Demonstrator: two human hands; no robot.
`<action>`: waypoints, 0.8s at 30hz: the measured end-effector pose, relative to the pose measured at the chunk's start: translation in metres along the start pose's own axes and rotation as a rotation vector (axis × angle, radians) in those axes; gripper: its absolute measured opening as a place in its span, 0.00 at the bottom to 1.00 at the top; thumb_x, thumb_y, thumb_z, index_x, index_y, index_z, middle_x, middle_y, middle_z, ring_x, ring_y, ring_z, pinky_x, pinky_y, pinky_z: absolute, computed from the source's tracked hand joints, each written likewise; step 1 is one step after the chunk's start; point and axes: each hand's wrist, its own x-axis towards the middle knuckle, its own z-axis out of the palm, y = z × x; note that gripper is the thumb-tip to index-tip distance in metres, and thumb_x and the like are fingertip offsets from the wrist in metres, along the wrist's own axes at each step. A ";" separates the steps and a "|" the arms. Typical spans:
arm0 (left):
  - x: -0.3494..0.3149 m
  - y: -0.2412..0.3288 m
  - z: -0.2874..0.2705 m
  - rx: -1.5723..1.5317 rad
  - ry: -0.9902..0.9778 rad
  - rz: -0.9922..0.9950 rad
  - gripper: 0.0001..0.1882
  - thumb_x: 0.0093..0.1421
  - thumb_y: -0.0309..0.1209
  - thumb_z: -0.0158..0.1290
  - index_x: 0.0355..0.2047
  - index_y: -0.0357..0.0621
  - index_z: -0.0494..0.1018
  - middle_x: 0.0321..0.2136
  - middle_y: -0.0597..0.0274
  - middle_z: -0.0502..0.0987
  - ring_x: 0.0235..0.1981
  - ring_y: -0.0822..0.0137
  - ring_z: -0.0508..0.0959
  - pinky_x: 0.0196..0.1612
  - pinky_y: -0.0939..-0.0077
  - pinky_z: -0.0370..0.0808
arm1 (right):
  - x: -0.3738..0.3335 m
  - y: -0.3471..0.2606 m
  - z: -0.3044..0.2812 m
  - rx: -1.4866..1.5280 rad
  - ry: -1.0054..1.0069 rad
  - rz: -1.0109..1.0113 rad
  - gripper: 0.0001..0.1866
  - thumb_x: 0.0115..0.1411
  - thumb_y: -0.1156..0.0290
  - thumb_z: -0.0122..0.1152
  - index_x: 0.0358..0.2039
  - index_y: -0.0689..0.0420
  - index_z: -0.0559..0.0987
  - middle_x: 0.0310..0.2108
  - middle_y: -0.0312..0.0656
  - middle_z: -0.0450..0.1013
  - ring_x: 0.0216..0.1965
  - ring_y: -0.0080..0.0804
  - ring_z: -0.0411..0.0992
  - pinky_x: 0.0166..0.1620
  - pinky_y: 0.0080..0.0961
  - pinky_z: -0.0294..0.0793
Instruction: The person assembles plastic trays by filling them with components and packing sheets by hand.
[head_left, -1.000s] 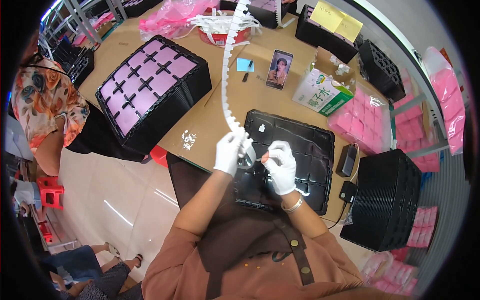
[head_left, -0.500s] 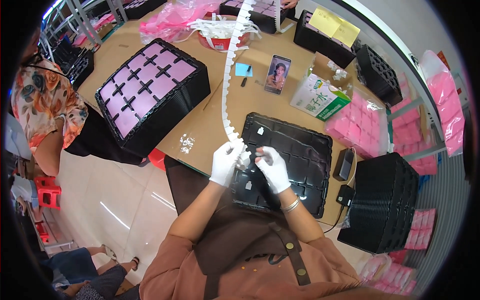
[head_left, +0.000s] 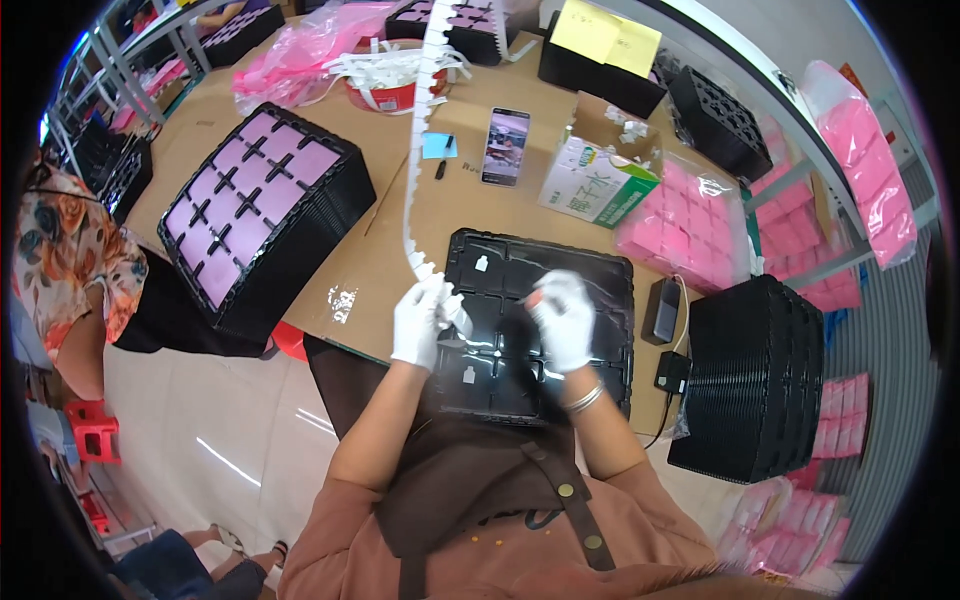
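My white-gloved left hand point(head_left: 421, 322) is closed on the lower end of a long white notched strip point(head_left: 413, 185), which rises in a curve past the top of the picture. A loose end of the strip curls beside its fingers. Below and to the right lies a black plastic tray point(head_left: 600, 285) with a grid of shallow compartments. Small white label-shaped pieces sit on its left side, one piece point(head_left: 482, 263) near the far edge and another piece point(head_left: 469, 375) nearer me. My gloved right hand point(head_left: 563, 322) hovers over the tray's middle; motion blurs its fingers, so anything in them is unclear.
A stack of black trays with pink inserts point(head_left: 350, 205) stands at left. Beyond are a red tub of strips point(head_left: 385, 97), a phone point(head_left: 506, 147) and a carton point(head_left: 600, 165). Pink packs point(head_left: 685, 220), a black power adapter point(head_left: 661, 312) and stacked trays point(head_left: 745, 380) line the right.
My right hand has moved right, away from the strip and over the tray's middle. My left hand still grips the strip. The whole view has shifted somewhat.
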 end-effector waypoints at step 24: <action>-0.034 -0.001 0.027 0.273 -0.172 0.142 0.11 0.61 0.34 0.49 0.30 0.39 0.73 0.22 0.69 0.73 0.20 0.82 0.68 0.22 0.88 0.63 | -0.028 0.002 0.028 0.375 -0.231 0.427 0.04 0.49 0.79 0.61 0.27 0.61 0.76 0.24 0.36 0.71 0.24 0.19 0.69 0.29 0.17 0.69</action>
